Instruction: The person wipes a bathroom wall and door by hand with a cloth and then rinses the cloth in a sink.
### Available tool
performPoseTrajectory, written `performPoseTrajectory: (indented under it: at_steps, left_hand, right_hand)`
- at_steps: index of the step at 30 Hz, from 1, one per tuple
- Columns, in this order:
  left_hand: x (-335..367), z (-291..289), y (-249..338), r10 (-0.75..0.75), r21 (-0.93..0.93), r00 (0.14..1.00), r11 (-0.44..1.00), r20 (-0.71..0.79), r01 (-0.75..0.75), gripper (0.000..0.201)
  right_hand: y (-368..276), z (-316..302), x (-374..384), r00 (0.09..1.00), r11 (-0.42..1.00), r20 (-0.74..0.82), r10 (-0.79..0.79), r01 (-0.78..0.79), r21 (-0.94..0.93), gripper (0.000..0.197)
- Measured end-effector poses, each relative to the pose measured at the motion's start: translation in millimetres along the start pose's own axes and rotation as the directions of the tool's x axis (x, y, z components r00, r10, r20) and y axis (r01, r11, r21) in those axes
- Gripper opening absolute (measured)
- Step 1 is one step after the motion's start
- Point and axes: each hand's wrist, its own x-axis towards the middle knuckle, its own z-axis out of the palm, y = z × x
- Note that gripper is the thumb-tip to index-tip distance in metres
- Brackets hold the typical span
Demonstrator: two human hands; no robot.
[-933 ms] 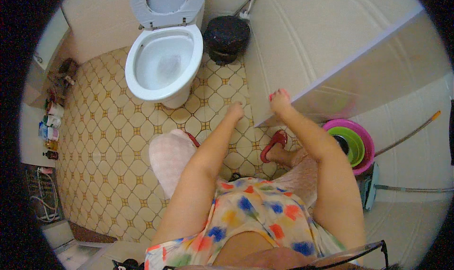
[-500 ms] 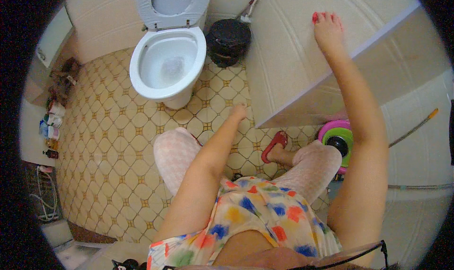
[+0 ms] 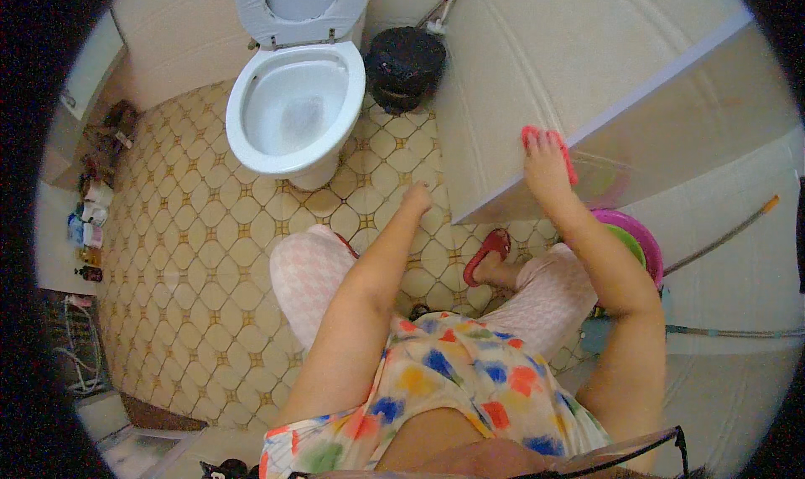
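My right hand (image 3: pixel 547 164) presses a pinkish-red cloth (image 3: pixel 572 165) against the cream wall panel (image 3: pixel 511 85), close to its pale edge. The fingers lie over the cloth and hide part of it. My left hand (image 3: pixel 417 198) hangs above the tiled floor (image 3: pixel 210 236), near the foot of the panel. Its fingers look curled in, with nothing showing in them.
Ahead stands a white toilet (image 3: pixel 237 127) with its lid raised, beside a black bin (image 3: pixel 407 64). Pink and green basins (image 3: pixel 652 248) sit behind the panel near a metal hose (image 3: pixel 725 237). Bottles (image 3: pixel 90 236) line the left side.
My right hand has come down and toward me along the panel with the cloth, ending nearer the panel's edge. More of the cloth shows now. My left hand has hardly moved.
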Motion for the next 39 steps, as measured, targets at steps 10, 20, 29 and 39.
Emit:
performPoseTrajectory:
  at_steps: [10,20,29,39]
  left_hand:
    - [-23.3,-14.3,10.4,-0.061,-0.090,0.996,0.994,0.066,0.067,0.046]
    - [-2.2,2.2,-25.7,-0.123,-0.154,0.992,0.981,0.002,0.122,0.052]
    - [-5.1,19.7,16.6,-0.101,-0.225,0.992,0.968,0.075,0.116,0.047]
    - [-13.8,-4.2,-14.5,-0.058,-0.098,0.998,0.994,0.004,0.058,0.040]
  right_hand:
    - [-114.7,110.3,-2.4,0.963,0.992,0.239,-0.122,0.110,0.064,0.044]
    - [-127.2,99.2,42.5,0.893,0.963,0.371,-0.254,0.198,0.183,0.032]
    - [40.9,94.9,142.3,0.983,0.932,-0.052,0.174,-0.182,-0.314,0.035]
    - [81.2,-5.9,197.2,0.881,0.880,-0.171,0.442,-0.463,-0.107,0.049]
